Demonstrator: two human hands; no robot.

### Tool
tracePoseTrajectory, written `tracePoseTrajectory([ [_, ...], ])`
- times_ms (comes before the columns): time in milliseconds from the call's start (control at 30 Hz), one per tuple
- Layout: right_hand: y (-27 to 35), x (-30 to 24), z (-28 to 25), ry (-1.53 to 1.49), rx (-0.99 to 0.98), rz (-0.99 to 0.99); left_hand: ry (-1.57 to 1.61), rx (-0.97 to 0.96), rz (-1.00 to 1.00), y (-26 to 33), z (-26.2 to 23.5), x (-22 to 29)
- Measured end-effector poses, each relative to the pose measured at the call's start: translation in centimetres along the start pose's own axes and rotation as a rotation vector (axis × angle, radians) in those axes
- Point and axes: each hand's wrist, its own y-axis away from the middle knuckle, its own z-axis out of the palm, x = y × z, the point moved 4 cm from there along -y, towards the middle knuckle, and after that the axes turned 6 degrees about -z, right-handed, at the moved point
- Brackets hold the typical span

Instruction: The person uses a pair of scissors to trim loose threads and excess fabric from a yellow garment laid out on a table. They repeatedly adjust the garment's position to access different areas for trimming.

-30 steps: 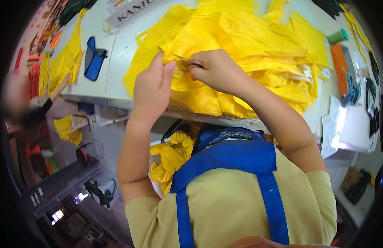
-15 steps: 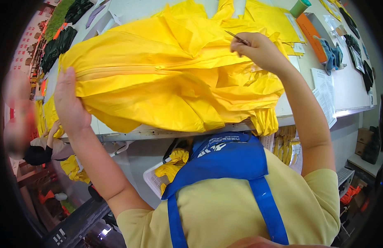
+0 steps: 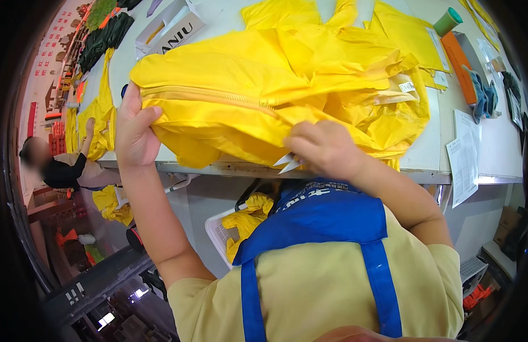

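A yellow garment (image 3: 235, 62) with a long zipper (image 3: 212, 97) is spread along the table in front of me. My left hand (image 3: 139, 128) grips its left end, thumb on top beside the zipper and the other fingers partly hidden behind the cloth. At the garment's near edge, just below the zipper pull, my right hand (image 3: 326, 145) is closed around small thread snips (image 3: 288, 163), their two blades pointing left, slightly apart. Its curled fingers touch the cloth; whether they pinch it too I cannot tell. A white label (image 3: 408, 87) shows inside the garment's right end.
Behind the garment lie more yellow pieces (image 3: 281, 12). A white box (image 3: 170, 31) stands at back left; a green thread cone (image 3: 447, 21), an orange box (image 3: 459, 65) and paper sheets (image 3: 464, 148) are at right. Below the table edge sits a white basket (image 3: 217, 233). A co-worker (image 3: 64, 168) works at far left.
My right hand has come down and left from the garment's far right part to its near edge, bringing the snips. The left hand and the garment's left end appear farther right.
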Motion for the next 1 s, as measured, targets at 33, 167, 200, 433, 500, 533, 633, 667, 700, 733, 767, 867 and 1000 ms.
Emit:
tracePoseTrajectory([
  [33, 0.6, 0.2, 1.3, -0.121, -0.046, 0.077, -0.003, 0.011, 0.012, 0.1, 0.5, -0.3],
  [167, 0.1, 2.1, 2.3, -0.529, 0.249, 0.599, -0.038, 0.071, 0.03, 0.6, 1.6, -0.7],
  [200, 0.0, 2.8, 2.8, -0.615, 0.207, 0.684, -0.018, 0.057, 0.02, 0.8, 1.6, -0.8],
  [433, -2.4, 5.5, 4.7, -0.739, 0.122, 0.85, 0.046, -0.025, 0.017, 0.9, 2.8, 0.0],
  [500, -3.2, 4.9, 3.7, -0.486, 0.188, 0.736, 0.049, -0.029, 0.015, 0.9, 2.7, 0.0],
  [533, -3.1, 4.8, 3.7, -0.453, 0.171, 0.67, 0.045, -0.024, 0.016, 0.8, 2.6, -0.1],
  [633, -2.6, 4.6, 4.2, -0.455, 0.118, 0.523, 0.057, -0.028, 0.012, 0.8, 2.5, -0.2],
  [667, -2.5, 4.6, 4.6, -0.519, 0.098, 0.509, 0.065, -0.033, 0.011, 0.8, 2.5, -0.3],
  [700, -2.4, 4.6, 4.8, -0.58, 0.08, 0.494, 0.08, -0.042, 0.004, 0.7, 2.6, -0.4],
  [733, -2.3, 4.7, 5.3, -0.714, 0.072, 0.568, 0.095, -0.051, -0.004, 0.6, 2.7, -0.5],
  [767, -2.5, 4.7, 6.0, -0.848, 0.064, 0.64, 0.11, -0.059, -0.011, 0.6, 2.8, -0.6],
  [867, -2.4, 4.8, 6.8, -1.238, 0.038, 0.783, 0.123, -0.076, -0.009, 0.4, 3.6, -0.5],
  [1000, -2.7, 4.9, 7.1, -1.381, -0.034, 0.865, 0.098, -0.071, -0.024, 0.4, 4.3, -0.4],
])
